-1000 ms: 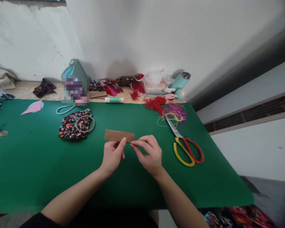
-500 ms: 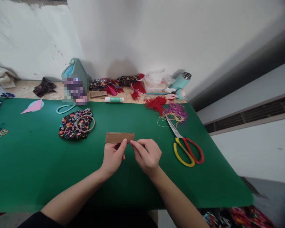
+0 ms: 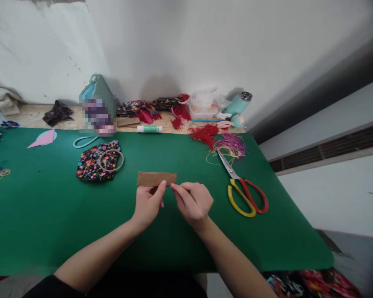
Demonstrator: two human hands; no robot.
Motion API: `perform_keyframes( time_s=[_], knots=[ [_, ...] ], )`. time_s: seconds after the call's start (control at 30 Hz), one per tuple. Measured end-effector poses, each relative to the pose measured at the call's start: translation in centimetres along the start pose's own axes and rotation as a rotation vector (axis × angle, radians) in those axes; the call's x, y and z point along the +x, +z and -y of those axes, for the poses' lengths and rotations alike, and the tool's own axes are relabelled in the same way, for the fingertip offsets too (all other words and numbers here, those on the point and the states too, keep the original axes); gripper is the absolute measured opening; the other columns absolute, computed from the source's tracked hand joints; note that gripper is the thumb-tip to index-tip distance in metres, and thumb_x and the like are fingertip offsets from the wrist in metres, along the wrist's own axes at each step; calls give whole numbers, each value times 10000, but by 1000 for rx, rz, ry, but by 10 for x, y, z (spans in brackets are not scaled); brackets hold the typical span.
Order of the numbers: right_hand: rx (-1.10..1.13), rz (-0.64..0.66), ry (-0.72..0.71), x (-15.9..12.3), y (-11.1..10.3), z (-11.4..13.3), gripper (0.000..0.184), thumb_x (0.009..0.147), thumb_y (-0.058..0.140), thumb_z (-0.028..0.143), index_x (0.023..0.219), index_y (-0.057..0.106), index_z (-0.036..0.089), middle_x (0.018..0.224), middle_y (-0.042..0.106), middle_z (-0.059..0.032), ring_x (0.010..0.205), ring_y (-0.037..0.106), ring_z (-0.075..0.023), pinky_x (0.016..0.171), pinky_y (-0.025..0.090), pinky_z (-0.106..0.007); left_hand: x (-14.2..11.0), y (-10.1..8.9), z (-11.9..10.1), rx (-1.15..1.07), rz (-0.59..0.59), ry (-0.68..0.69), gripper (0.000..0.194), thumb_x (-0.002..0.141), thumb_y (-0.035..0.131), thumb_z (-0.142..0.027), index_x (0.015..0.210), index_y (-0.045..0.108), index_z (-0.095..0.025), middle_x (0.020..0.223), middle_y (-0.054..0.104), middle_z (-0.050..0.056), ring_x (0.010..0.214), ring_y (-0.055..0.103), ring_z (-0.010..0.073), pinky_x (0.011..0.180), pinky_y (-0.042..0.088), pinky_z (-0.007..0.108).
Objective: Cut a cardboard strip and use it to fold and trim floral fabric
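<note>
Flat, rectangular brown strip (image 3: pixel 152 178). The left hand (image 3: pixel 146 206) grips its near edge; the right hand's (image 3: pixel 195 203) fingertips pinch together, contents indiscernible.

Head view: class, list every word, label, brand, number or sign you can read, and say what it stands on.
No text is readable.
White tube with a green band: any print is too small to read.
Grey-green pouch: a pixelated patch hides part of this area.
Patterned fabric at lower right: pale marks, too unclear to call letters.
Brown strip in the left hand: no lettering shows.
</note>
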State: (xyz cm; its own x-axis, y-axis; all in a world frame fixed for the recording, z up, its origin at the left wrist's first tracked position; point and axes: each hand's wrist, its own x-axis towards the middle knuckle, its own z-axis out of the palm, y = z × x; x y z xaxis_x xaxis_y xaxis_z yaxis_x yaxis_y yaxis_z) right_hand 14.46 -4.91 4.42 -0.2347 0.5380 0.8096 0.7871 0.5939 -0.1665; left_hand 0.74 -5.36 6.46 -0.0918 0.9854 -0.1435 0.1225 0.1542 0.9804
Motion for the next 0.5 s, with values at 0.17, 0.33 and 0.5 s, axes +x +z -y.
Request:
perform_keyframes(
  time_s=[0.17,0.33,0.5],
  knots=[
    [-1,-2,-6,-1,0,0,209,767,645,93,954,633,187,673,638,-20,583,510,-121,551,360,-262,-1,1,-1,-5,9,-7,404,793,540,-454,569,629,-130,351,423,-42,331,414,80,387,330,193],
    [-10,25,-30,3,2,1,162,804,594,97,939,629,179,674,630,-28,594,530,-126,559,381,-260,0,1,0,-20,-3,-4,384,788,544,-453,625,662,-125,352,426,-42,330,416,87,378,332,198],
    [-9,78,-17,4,2,2,114,806,586,94,885,632,162,679,629,-39,588,532,-129,557,388,-265,1,1,1,0,-20,10,425,789,548,-447,490,587,-148,340,432,-28,330,424,89,384,352,201]
  ],
)
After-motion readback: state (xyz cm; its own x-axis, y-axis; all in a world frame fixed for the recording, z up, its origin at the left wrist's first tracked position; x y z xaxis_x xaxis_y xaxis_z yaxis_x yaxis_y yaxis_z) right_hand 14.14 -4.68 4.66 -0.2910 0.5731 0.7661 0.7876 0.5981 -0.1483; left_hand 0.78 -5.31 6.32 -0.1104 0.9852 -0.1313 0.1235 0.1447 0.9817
